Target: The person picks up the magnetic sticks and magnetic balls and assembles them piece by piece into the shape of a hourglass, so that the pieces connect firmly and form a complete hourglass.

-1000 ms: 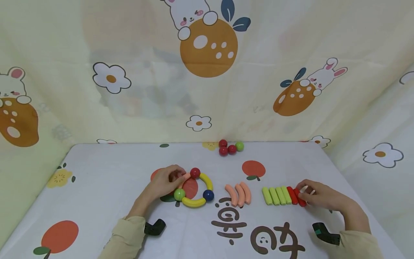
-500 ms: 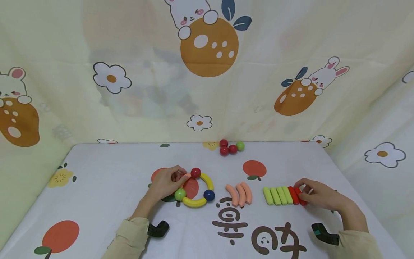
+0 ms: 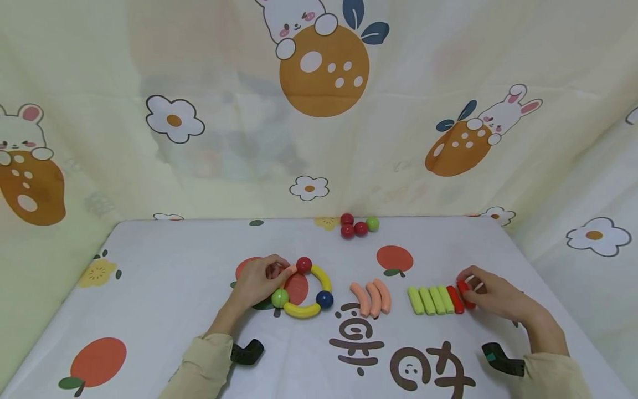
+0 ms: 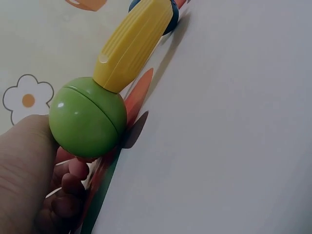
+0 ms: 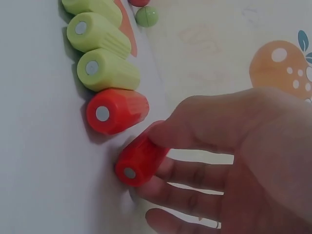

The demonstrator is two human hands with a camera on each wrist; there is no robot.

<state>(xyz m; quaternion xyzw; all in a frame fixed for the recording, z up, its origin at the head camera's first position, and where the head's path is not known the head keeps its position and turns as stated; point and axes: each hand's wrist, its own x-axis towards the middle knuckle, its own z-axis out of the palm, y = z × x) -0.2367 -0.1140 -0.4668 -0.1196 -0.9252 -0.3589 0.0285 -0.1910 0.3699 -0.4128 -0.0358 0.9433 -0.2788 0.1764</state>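
A ring of curved magnetic rods and balls lies on the table, with a red ball (image 3: 304,265), a blue ball (image 3: 325,300), a green ball (image 4: 87,118) and yellow curved rods (image 3: 302,310). My left hand (image 3: 260,280) pinches the ring's pink curved rod (image 3: 292,270), mostly hidden by the fingers. At the right, my right hand (image 3: 498,293) grips a red magnetic rod (image 5: 140,158) between thumb and fingers. This rod is tilted and slightly apart from the other red rod (image 5: 117,111), which ends a row of light green rods (image 5: 108,72).
Between the ring and the row lie three pink curved rods (image 3: 371,298). Several red balls (image 3: 347,231) and a green ball (image 3: 372,224) sit at the table's back edge. A printed cloth (image 3: 224,166) hangs behind the table.
My right hand has drawn the end red rod slightly away from the row, opening a small gap. My left hand keeps its hold on the ring's pink rod.
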